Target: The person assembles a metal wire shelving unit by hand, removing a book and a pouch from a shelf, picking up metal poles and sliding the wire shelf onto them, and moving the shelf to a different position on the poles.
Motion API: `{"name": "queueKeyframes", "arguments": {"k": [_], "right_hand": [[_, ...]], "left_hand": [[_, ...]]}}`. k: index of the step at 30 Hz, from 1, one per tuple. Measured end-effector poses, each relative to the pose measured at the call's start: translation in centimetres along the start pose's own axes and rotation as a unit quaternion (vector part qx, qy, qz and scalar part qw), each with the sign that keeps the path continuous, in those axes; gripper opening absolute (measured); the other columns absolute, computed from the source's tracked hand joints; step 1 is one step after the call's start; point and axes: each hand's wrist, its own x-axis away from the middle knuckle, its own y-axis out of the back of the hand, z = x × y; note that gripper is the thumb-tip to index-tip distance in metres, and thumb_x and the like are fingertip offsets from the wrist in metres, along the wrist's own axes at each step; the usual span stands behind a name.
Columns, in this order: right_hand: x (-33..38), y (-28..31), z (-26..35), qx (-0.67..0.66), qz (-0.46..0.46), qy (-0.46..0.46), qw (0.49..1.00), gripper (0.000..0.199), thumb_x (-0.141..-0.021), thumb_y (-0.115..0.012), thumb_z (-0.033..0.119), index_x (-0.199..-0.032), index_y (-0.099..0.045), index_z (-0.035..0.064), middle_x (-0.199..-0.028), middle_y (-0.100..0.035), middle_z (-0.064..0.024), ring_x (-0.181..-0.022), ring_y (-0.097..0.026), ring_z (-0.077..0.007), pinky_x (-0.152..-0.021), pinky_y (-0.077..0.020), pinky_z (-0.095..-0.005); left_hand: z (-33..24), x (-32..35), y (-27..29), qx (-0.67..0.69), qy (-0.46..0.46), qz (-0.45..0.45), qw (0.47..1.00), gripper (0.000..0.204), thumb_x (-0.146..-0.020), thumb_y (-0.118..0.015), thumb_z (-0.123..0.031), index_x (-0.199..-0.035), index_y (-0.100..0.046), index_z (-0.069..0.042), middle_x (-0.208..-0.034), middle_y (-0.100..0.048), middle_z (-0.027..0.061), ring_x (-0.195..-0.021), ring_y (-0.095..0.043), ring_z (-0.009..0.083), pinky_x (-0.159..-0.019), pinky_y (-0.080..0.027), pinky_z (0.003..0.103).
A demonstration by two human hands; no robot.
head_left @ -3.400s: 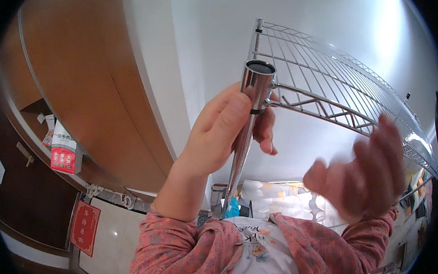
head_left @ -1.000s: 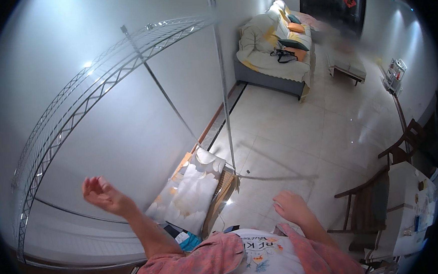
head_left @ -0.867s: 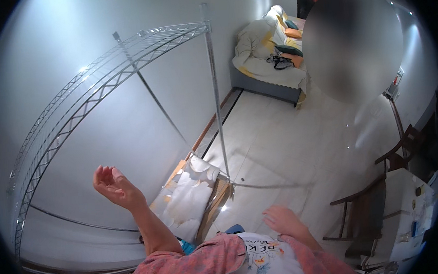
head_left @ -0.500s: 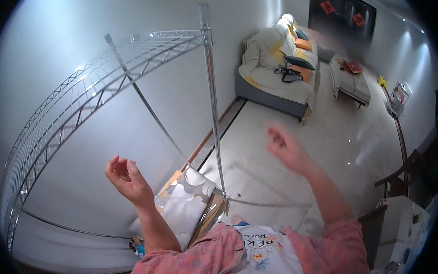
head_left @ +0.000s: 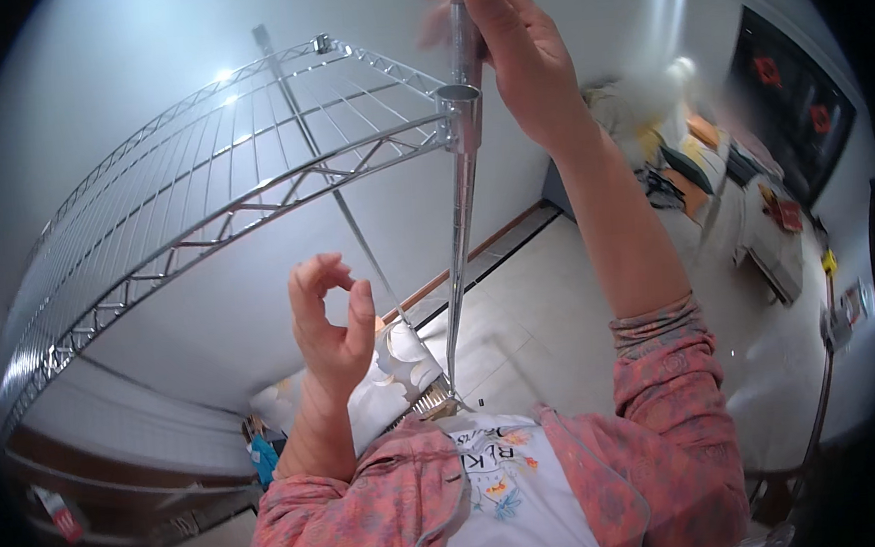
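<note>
A chrome wire shelf [head_left: 224, 221] stands at my left, its near corner collar fitted on a metal pole [head_left: 463, 172]. My right hand [head_left: 530, 67] is raised at the top of this pole. Its thumb is to the right of the pole tip and its blurred fingers spread to the left, with no firm grip visible. Below the shelf, my left hand [head_left: 335, 325] is in the air in front of the wall. The thumb and curled fingers make an open C shape with nothing between them.
A second pole [head_left: 338, 194] rises at the shelf's back. Patterned sheet material [head_left: 403, 361] lies low near the poles' feet. Beyond my right arm are a covered sofa [head_left: 695, 147] and a low table [head_left: 771, 243]. A blue item [head_left: 263, 455] is at lower left.
My right hand has gone up and left to the pole's top. My left hand has shifted rightward and slightly up. The view has shifted, putting the shelf corner lower and further right.
</note>
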Motion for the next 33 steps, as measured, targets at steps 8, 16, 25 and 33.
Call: {"name": "queueKeyframes", "arguments": {"k": [8,16,25,33], "right_hand": [[-2.0,0.2,-3.4,-0.054,0.096,0.204,0.973,0.037,-0.099,-0.045,0.040,-0.094,-0.058,0.0062,-0.069,-0.054,0.0001,-0.054,-0.045,-0.0056,-0.048,-0.0357,-0.0191],[-3.9,-1.1,-5.0,-0.124,0.086,0.337,0.929,0.024,-0.098,-0.052,0.025,-0.092,-0.061,0.0035,-0.061,-0.057,-0.0089,-0.048,-0.053,-0.0185,-0.048,-0.0444,-0.0292],[-3.6,-3.3,-8.1,-0.449,-0.005,-0.015,0.893,0.030,-0.101,-0.040,0.027,-0.093,-0.059,0.0043,-0.061,-0.052,-0.0010,-0.050,-0.043,-0.0035,-0.044,-0.0329,-0.0188],[-14.4,-3.3,-19.4,-0.298,-0.081,-0.170,0.936,0.029,-0.098,-0.037,0.022,-0.092,-0.053,-0.0019,-0.074,-0.058,-0.0090,-0.059,-0.056,-0.0128,-0.053,-0.0513,-0.0265]], "left_hand": [[-2.5,-2.3,-3.9,-0.069,-0.005,-0.054,0.996,0.037,-0.090,-0.058,-0.005,-0.124,-0.043,-0.002,-0.100,-0.051,0.0073,-0.085,-0.051,0.0115,-0.078,-0.045,0.025],[-2.3,-3.9,-9.6,-0.073,0.030,-0.078,0.994,0.041,-0.090,-0.062,-0.015,-0.122,-0.044,0.002,-0.103,-0.050,0.0094,-0.089,-0.052,0.0153,-0.082,-0.045,0.029],[-2.5,-4.1,-13.2,-0.055,0.139,-0.125,0.981,0.033,-0.100,-0.047,-0.026,-0.115,-0.040,0.002,-0.069,-0.050,0.0036,-0.053,-0.047,0.0076,-0.057,-0.043,0.022],[-2.2,-3.4,-13.6,-0.062,0.137,-0.129,0.980,0.044,-0.098,-0.050,-0.033,-0.116,-0.036,0.004,-0.065,-0.049,0.0037,-0.050,-0.046,0.0090,-0.052,-0.043,0.023]]}}
